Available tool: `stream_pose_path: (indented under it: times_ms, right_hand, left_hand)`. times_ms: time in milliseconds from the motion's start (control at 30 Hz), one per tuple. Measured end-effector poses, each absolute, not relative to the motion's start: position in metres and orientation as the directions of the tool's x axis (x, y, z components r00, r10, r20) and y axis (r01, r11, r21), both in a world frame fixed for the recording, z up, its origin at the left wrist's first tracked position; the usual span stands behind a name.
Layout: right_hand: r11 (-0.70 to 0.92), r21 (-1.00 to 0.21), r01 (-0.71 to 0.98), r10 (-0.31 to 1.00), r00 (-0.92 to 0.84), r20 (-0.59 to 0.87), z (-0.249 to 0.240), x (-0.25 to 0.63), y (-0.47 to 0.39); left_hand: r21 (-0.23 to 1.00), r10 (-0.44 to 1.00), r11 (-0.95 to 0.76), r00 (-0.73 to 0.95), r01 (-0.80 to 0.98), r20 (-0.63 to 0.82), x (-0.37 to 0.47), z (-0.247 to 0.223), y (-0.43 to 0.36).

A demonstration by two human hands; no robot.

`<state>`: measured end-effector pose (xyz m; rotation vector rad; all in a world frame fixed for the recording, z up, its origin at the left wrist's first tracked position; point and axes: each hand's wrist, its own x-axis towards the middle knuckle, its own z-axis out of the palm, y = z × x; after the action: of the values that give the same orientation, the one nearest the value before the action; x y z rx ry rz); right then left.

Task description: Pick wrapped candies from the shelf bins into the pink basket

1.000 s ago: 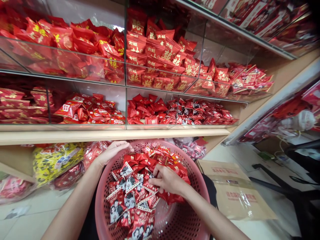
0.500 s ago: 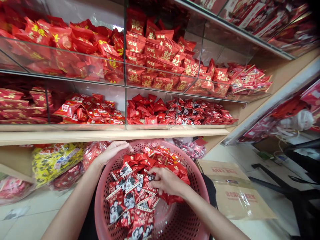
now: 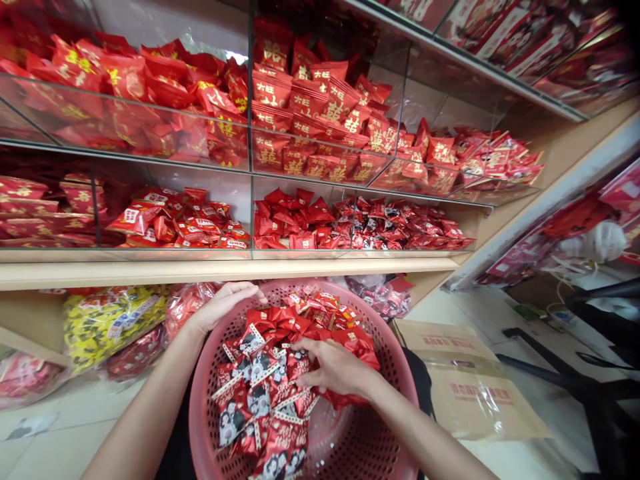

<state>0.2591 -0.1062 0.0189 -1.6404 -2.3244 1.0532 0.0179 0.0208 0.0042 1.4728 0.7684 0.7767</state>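
A pink plastic basket (image 3: 403, 373) with a perforated wall holds many small candy packets. Red packets with black-and-white cartoon figures (image 3: 233, 417) lie on its left side, and plain shiny red packets (image 3: 357, 347) sit toward the back and right. My left hand (image 3: 233, 303) rests on the basket's far left rim, fingers stretched inward over the edge. Inside the basket, my right hand (image 3: 333, 367) lies over the middle of the pile, thumb and forefinger apart around a red packet without closing on it. Its other fingers are partly hidden.
Shelves with clear dividers, full of red packets (image 3: 325, 107), stand ahead above a pale wooden ledge (image 3: 125, 272). Below are a yellow bag (image 3: 115, 323) and other plastic bags. A flattened brown carton (image 3: 475, 387) lies at right, near black chair legs (image 3: 545, 373).
My right hand has shifted slightly, its thumb and forefinger spreading wider over the packets. My left hand and the basket have stayed in place.
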Motion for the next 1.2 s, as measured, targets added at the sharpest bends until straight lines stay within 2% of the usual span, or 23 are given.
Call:
stream_pose_path:
  times_ms: [333,500,733,1000,1200]
  right_hand:
    - [0.266,-0.533,0.803,0.856,-0.452,-0.253,0.019,0.258,-0.110]
    - [0.257,-0.519,0.815,0.856,-0.441,-0.268,0.017,0.259,-0.108]
    - [0.237,-0.560,0.794,0.859,-0.441,-0.262,0.014,0.264,-0.106]
    - [0.138,-0.631,0.764,0.853,-0.415,-0.316,0.017,0.266,-0.104]
    - [0.165,-0.598,0.784,0.878,-0.394,-0.273,0.030,0.266,-0.108]
  left_hand:
    - [0.999,0.831,-0.032,0.556,0.011,0.021,0.018,0.005,0.021]
    - [0.999,0.835,-0.044,0.550,0.018,0.027,0.019,0.007,0.020]
    - [0.999,0.846,-0.037,0.533,0.016,0.023,0.019,0.007,0.019]
    - [1.000,0.833,-0.022,0.554,0.007,0.014,0.017,0.004,0.021]
    - [0.994,0.839,-0.087,0.543,0.060,0.040,0.017,0.006,0.021]
